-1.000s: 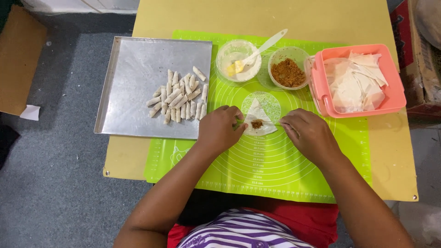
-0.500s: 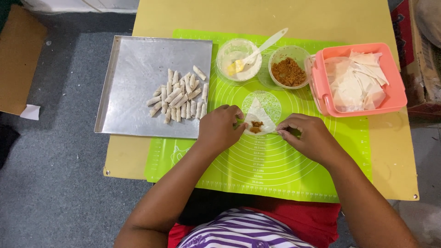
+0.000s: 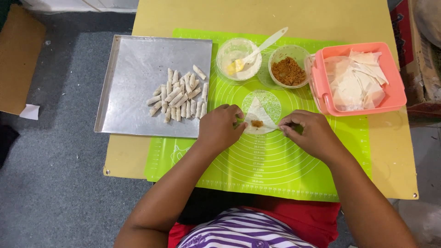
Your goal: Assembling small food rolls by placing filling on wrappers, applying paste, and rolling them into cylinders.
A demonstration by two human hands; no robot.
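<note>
Green mat (image 3: 285,170) covers the yellow table (image 3: 257,16). Both forearms reach in from below, hands palm down, fingers curled. Left hand (image 3: 220,127) pinches the left corner of the wrapper (image 3: 258,117); right hand (image 3: 308,133) pinches the right corner. The triangular wrapper lies flat mid-mat, apex pointing away, long edge left-right, a brown filling dab (image 3: 257,123) on it.

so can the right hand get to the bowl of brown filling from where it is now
Probably yes. The right hand rests at the wrapper's right corner, and the bowl of brown filling stands open just beyond it on the green mat. Only bare mat lies between them; the pink box sits off to the side.
</note>
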